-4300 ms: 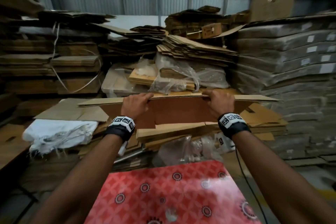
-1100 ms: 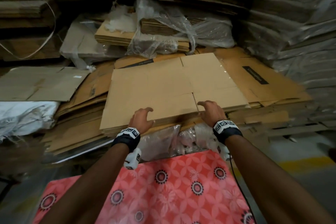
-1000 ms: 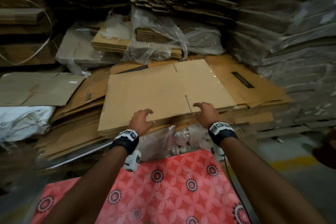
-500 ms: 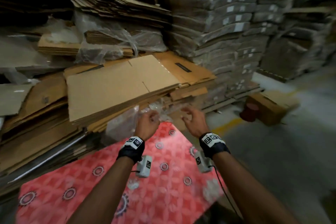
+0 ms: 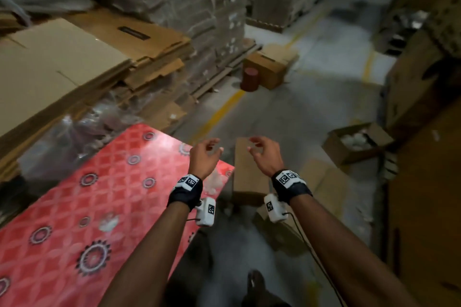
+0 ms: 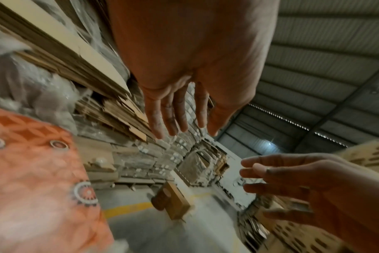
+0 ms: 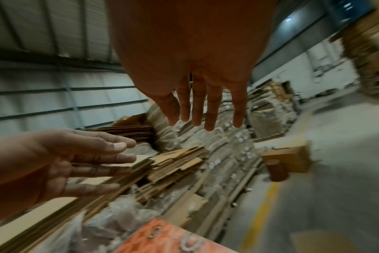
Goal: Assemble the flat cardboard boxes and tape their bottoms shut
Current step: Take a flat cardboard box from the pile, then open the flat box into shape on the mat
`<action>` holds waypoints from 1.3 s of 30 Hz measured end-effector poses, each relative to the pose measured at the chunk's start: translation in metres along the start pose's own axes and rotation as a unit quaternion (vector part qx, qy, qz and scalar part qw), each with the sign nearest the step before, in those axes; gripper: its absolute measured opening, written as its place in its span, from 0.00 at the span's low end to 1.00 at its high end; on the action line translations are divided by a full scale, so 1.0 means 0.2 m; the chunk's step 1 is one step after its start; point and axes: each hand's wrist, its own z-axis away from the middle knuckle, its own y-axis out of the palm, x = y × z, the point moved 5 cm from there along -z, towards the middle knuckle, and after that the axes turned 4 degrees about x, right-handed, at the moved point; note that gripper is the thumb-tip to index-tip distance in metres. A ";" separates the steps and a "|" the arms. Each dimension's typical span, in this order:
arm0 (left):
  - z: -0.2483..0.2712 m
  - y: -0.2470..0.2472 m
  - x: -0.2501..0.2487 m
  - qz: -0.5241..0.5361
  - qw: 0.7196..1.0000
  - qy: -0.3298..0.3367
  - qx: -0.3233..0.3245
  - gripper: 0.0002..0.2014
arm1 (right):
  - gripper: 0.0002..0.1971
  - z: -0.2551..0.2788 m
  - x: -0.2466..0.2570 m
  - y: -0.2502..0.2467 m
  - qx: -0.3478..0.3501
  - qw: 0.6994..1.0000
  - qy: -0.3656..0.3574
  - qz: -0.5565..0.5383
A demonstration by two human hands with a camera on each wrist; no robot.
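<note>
Item: my left hand (image 5: pixel 203 158) and my right hand (image 5: pixel 265 157). Both are empty, fingers loosely spread, raised side by side a little apart over the floor (image 5: pixel 287 107) past the corner of the red patterned worktop (image 5: pixel 99 194)

Item: stack of flat cardboard boxes (image 5: pixel 62 62). It lies to my left beyond the worktop, on clear plastic wrapping. A second ago both hands rested on its near edge; they have since let go and swung right with my head, and no sheet came away with them

Item: brown tape roll (image 5: pixel 250 79), as I judge it, standing on the floor against a small carton (image 5: pixel 268 67), well apart from my hands

Status: no box is opened or taped yet. I judge that the turn is toward the tape, so assembly has yet to begin
</note>
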 end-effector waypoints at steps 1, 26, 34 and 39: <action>0.00 0.09 -0.02 0.001 1.000 -0.003 0.015 0.12 | 0.15 0.02 -0.09 -0.04 -0.004 1.000 0.017 -0.003; -0.33 2.02 0.29 -0.103 0.923 -0.123 0.349 0.11 | 0.13 0.35 -2.11 -0.44 -0.061 0.906 0.405 -0.106; -0.58 2.49 0.68 -0.177 0.863 -0.104 0.461 0.18 | 0.22 0.43 -2.56 -0.34 -0.006 0.855 0.515 -0.067; -0.67 2.76 0.83 -0.213 0.845 -0.111 0.477 0.12 | 0.24 0.43 -2.84 -0.25 -0.013 0.835 0.545 -0.070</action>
